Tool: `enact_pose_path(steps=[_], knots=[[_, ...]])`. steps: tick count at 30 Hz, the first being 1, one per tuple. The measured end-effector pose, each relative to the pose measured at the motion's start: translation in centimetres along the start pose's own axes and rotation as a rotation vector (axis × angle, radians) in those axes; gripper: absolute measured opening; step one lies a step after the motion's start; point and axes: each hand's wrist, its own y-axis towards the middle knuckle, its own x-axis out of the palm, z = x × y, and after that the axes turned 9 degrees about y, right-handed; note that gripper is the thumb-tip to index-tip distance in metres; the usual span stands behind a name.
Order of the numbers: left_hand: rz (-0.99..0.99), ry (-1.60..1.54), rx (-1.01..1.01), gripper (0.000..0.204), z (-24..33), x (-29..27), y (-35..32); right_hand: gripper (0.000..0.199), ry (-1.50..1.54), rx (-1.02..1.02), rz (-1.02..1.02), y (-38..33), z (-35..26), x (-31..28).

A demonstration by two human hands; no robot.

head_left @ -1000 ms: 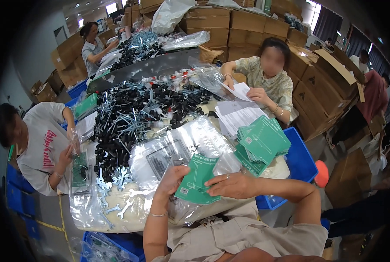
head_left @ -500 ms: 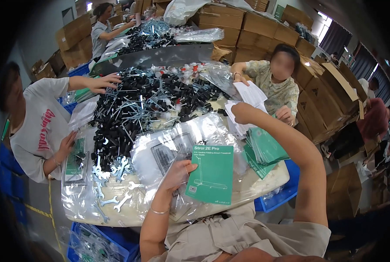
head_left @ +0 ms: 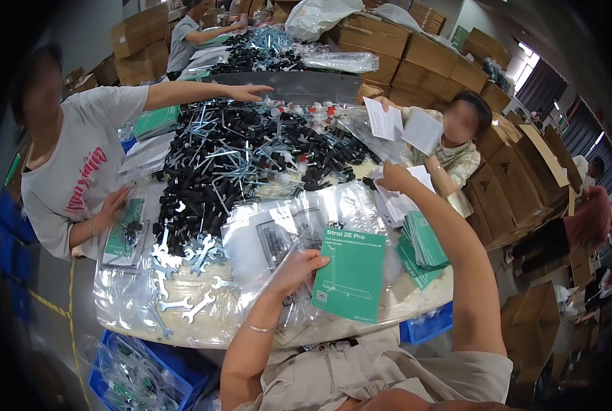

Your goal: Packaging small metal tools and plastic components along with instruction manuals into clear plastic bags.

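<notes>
My left hand (head_left: 296, 271) is closed on the edge of a green printed booklet (head_left: 349, 277), which it holds up over the near table edge. Clear plastic bags (head_left: 250, 229) lie beneath and behind that hand; whether it also grips one I cannot tell. My right arm stretches forward. At the white leaflets (head_left: 394, 205), my right hand (head_left: 394, 178) has curled fingers, and what they hold, if anything, is hidden. A stack of green booklets (head_left: 426, 243) lies right of the held one, beside my right forearm.
Black-handled hex keys and bolts (head_left: 251, 151) heap the table's middle. Open-end wrenches (head_left: 200, 308) lie near left. One co-worker (head_left: 80, 151) reaches across from the left; another (head_left: 460, 137) holds white sheets at right. Blue bins (head_left: 182, 383) stand below; cartons (head_left: 511, 185) line the right.
My view has shifted slightly; my left hand still holds the booklet and my right remains at the leaflets. The left co-worker's arm stretches farther across the heap. The right co-worker has raised white sheets.
</notes>
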Motion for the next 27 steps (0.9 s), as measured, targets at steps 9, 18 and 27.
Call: enact_pose_path(steps=[9,18,27], knots=[[0.039,-0.026,0.039,0.02,0.3,0.5,-0.1,0.062,-0.182,-0.004,0.203,0.2,-0.6,0.9],[-0.002,0.061,0.151,0.03,0.1,-0.4,-0.1,0.036,0.131,0.247,-0.094,1.3,1.2,-1.0],[0.406,-0.494,0.538,0.023,-1.7,-4.2,-1.1,0.014,0.551,-0.465,0.41,-9.6,-7.4,-2.9]])
